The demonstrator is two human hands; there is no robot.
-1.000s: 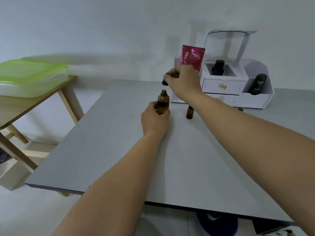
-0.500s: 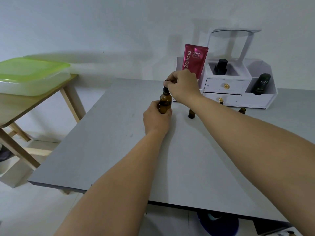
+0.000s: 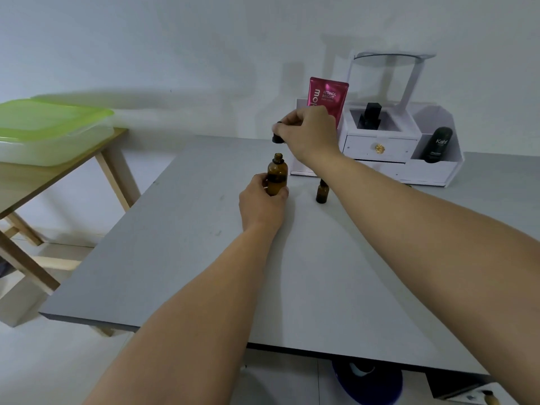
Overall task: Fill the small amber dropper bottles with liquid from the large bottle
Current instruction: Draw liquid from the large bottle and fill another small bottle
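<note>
The large amber bottle (image 3: 277,175) stands upright on the grey table (image 3: 204,258), its neck uncapped. My left hand (image 3: 261,204) grips its lower body from the near side. Above and slightly right of the neck, my right hand (image 3: 309,133) pinches the black cap (image 3: 277,138). One small amber dropper bottle (image 3: 322,192) stands to the right of the large bottle, partly hidden behind my right forearm.
A white drawer organiser (image 3: 380,150) sits at the table's back with a pink tube (image 3: 328,97), a black bottle (image 3: 370,115) and a dark Kahf tube (image 3: 436,144). A wooden side table (image 3: 58,176) at left carries a green-lidded container (image 3: 49,130).
Half a second ago my right hand had the cap down on the large bottle's neck; now it has lifted the cap clear above it. My left hand has kept its hold.
</note>
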